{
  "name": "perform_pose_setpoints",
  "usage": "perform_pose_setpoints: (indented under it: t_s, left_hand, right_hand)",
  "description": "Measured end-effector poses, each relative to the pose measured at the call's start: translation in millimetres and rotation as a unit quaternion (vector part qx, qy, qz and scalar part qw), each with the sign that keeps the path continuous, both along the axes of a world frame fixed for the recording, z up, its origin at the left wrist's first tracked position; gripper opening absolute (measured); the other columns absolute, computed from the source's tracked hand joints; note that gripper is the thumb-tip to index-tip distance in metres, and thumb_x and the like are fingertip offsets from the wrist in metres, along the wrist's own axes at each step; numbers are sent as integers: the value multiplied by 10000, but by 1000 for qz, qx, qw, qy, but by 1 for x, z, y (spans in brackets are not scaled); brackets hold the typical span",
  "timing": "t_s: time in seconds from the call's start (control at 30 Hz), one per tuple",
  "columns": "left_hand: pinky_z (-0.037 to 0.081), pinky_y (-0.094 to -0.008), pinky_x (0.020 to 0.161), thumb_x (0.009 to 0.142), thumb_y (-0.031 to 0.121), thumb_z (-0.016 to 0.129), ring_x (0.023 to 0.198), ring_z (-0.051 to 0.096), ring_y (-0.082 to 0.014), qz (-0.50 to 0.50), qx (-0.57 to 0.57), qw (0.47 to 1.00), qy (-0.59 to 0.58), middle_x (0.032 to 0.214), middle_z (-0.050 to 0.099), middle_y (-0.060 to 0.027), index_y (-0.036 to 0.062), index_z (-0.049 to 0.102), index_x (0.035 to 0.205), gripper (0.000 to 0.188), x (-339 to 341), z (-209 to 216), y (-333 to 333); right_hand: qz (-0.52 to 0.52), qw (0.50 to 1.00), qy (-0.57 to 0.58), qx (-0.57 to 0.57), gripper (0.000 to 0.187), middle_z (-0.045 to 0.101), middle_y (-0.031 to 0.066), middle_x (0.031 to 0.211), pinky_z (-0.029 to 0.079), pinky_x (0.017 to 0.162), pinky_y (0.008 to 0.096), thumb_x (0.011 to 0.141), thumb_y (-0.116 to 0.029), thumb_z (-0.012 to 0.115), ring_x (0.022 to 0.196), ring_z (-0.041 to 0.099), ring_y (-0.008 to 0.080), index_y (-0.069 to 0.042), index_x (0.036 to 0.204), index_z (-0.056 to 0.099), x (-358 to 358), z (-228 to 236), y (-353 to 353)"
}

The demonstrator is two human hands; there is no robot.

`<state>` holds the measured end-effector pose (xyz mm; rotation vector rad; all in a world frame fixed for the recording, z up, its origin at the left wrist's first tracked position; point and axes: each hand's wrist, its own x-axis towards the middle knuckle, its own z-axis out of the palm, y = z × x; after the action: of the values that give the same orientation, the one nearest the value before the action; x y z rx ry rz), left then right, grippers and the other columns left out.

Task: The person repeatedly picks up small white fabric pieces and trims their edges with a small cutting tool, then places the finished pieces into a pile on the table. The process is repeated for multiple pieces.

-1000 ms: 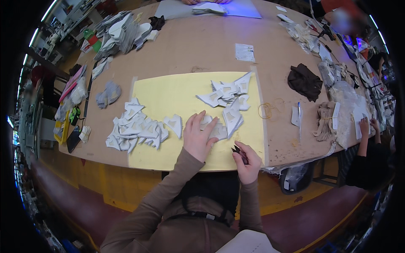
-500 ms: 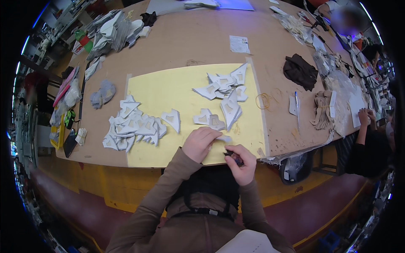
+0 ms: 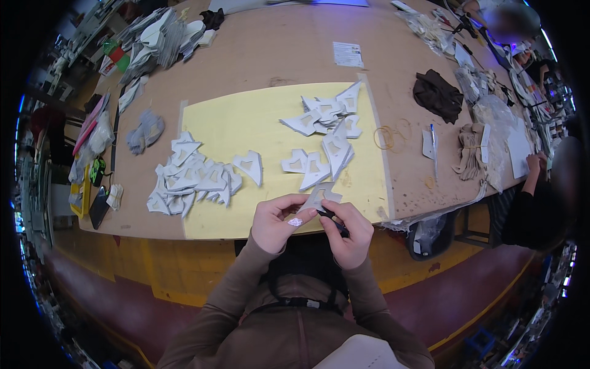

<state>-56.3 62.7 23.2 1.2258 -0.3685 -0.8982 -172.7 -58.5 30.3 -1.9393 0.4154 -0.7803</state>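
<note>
My left hand (image 3: pixel 275 222) pinches a small greyish-white cut piece (image 3: pixel 322 193) with a cut-out in it, held above the near edge of the yellow sheet (image 3: pixel 233 123). A whitish patch (image 3: pixel 295 221) covers part of the left thumb. My right hand (image 3: pixel 349 237) is closed around a small dark hand tool (image 3: pixel 326 213), its tip against the piece's lower edge; fingers hide most of the tool. Beyond my hands lie similar pieces (image 3: pixel 303 163), and a heap of them (image 3: pixel 329 112) farther off. At left are a larger heap (image 3: pixel 192 177) and a single piece (image 3: pixel 250 167).
A dark cloth (image 3: pixel 437 96), rubber bands (image 3: pixel 387 136), a pen (image 3: pixel 433 150) and a tied beige bundle (image 3: pixel 472 150) lie at right. Grey pieces (image 3: pixel 163 37) are stacked far left; a grey bundle (image 3: pixel 145 131) lies nearer. Another person's hand (image 3: pixel 536 163) is at the right edge.
My right hand has brought the dark tool in to the piece at my left hand. The held piece now shows its flat face, and the small group just beyond my hands is arranged differently.
</note>
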Motion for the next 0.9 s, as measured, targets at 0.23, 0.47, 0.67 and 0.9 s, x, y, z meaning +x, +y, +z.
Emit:
perform_pose_setpoints:
  t_s: [0.23,0.47,0.67,0.9]
  left_hand:
    - [540,-248,798,871,3,723,879,661,-114,-1,31,999,-17,964,718,-108,-82,677,1094,242,-3,-2,4]
    - [550,-248,797,878,-14,710,883,673,-122,11,54,998,-9,951,719,-112,-90,683,1068,207,-8,2,2]
    - [554,-255,801,880,-20,706,870,678,-128,37,30,999,12,953,723,-122,-88,691,1067,199,-15,1,-1]
    - [546,-252,807,888,-7,703,889,673,-126,46,28,998,-10,960,725,-120,-87,686,1098,226,-17,2,-1]
  right_hand:
    - [-14,999,3,35,301,655,110,820,438,520,262,811,60,710,580,557,152,-1,1106,694,-1,-6,5]
    - [-21,998,9,62,304,621,99,794,416,530,256,824,61,694,580,513,137,5,1122,688,-2,-5,8]
    - [-44,996,-10,77,307,597,83,783,402,547,248,831,71,676,604,493,128,23,1134,677,0,-12,16]
    - [-33,999,-37,-21,294,625,121,815,475,579,273,829,80,682,641,601,194,13,1115,691,3,-12,11]
